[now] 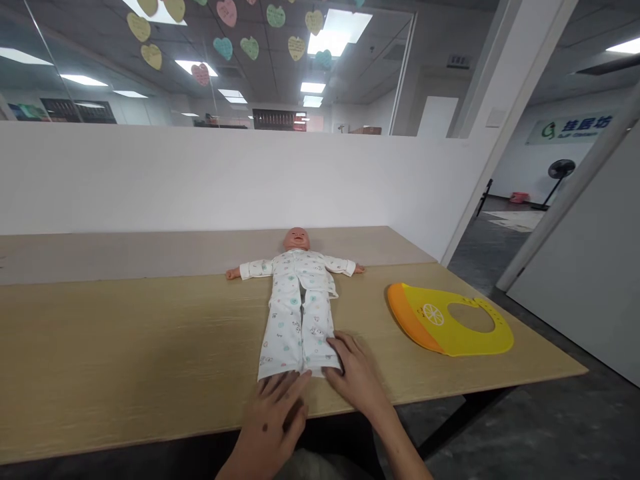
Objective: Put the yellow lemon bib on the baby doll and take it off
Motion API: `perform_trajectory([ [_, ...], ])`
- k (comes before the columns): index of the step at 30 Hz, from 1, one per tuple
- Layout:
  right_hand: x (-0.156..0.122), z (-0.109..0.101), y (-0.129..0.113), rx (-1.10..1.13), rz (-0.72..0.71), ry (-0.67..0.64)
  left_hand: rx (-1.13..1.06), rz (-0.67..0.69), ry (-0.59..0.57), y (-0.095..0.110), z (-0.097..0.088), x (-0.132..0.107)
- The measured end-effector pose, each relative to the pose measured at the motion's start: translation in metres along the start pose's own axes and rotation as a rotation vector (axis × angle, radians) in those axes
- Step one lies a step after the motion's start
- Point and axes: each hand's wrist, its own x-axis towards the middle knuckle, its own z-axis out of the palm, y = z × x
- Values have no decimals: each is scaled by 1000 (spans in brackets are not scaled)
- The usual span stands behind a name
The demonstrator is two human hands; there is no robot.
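Note:
A baby doll (299, 239) lies on its back with its arms spread out, its head toward the wall. It wears a white printed top (295, 263) and long white printed trousers (283, 333), whose legs point at me. My left hand (275, 417) is at the hem of the trouser leg on the left, palm down with its fingers spread. Against the outer edge of the other trouser leg, near the cuff, rests my right hand (357, 373); its fingers are slightly bent and the thumb stands apart. The doll's feet do not show.
The wooden table (150, 360) carries a yellow and orange bib (450, 320) at the right. A white wall (225, 180) with a window above stands behind it. To the right, past the table edge, are a doorway, a door (585, 267) and a standing fan (561, 169).

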Motion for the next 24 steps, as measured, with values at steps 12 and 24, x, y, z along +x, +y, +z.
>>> perform_trajectory([
  [12,33,-8,35,505,134,39,-76,-717,-90,-126,-3,83],
  [24,148,12,40,-136,360,110,79,-748,-148,-130,28,135],
])
